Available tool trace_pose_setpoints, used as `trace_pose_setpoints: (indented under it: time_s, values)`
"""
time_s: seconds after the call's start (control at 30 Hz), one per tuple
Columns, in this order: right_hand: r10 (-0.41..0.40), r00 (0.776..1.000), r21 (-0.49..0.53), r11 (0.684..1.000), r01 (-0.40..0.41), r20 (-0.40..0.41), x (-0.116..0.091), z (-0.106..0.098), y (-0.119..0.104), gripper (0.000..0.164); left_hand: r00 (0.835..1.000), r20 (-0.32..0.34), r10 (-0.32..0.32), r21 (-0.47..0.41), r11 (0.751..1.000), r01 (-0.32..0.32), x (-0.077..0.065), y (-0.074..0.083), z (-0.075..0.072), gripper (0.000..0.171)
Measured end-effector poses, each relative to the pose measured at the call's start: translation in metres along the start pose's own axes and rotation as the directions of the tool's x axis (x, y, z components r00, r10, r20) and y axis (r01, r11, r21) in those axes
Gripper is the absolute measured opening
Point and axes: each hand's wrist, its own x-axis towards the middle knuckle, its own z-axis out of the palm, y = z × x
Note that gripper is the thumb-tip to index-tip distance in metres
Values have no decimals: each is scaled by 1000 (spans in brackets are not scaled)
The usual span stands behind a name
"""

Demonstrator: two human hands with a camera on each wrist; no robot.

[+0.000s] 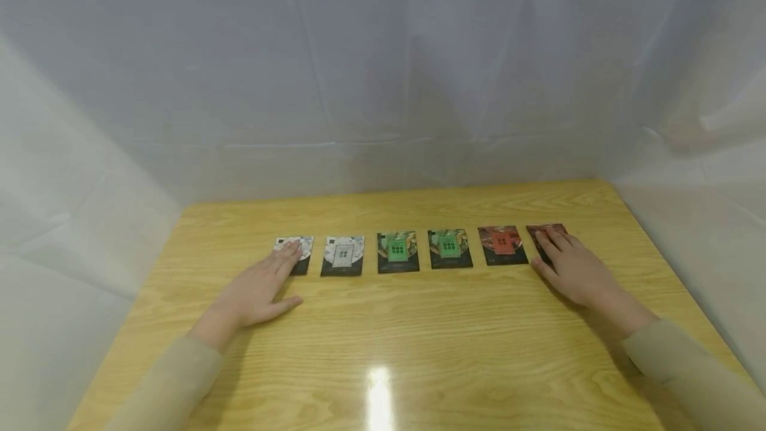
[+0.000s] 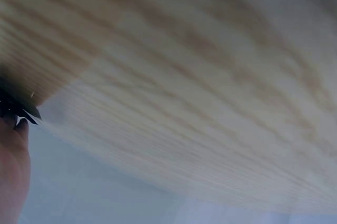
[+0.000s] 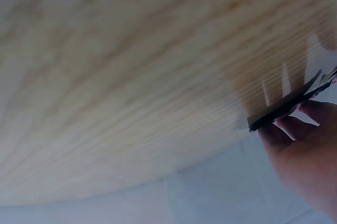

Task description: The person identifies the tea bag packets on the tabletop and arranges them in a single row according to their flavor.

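Observation:
My left hand lies with straight fingers over the leftmost packet, a small flat white-and-black one, its thumb spread out on the wood. At the other end of the row, the right hand rests extended fingers on a dark red packet, covering much of it. In the right wrist view that packet appears as a thin dark edge against the fingertips. Only a dark corner of the white packet shows in the left wrist view, beside the fingers.
Between the hands lie another white packet, two green ones, the left and the right, and a red one. They form a spaced row on the wooden table. White sheeting surrounds the table's back and sides.

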Motion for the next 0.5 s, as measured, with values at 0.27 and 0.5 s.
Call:
trace_pose_setpoints:
  time_s: [0.27, 0.5]
  values:
    - [-1, 1000, -16, 1000, 0, -11, 0, -1, 0, 70, 1000, 0, 4, 14, 1000, -4, 0, -1, 0, 90]
    - [-14, 1000, -1, 1000, 14, -20, 1, -2, 1, 70, 1000, -10, 3, 31, 1000, -3, -1, -2, 1, 89]
